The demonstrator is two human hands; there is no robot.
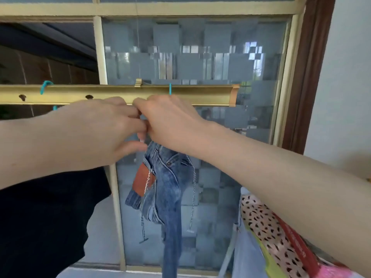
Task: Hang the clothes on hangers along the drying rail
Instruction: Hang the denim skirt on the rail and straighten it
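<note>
As chains (194,185) dangle, left hand (96,129), right hand (170,125) pinch faded jeans (167,189) under gold rail (112,93).

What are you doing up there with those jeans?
A person is hanging up washing. Both hands are raised just under the gold drying rail, close together at the top of blue jeans. The right hand grips the waistband, and the jeans dangle below, chains hanging loose. The left hand meets it there; what its fingers hold is hidden. A teal hook sits on the rail right above.
</note>
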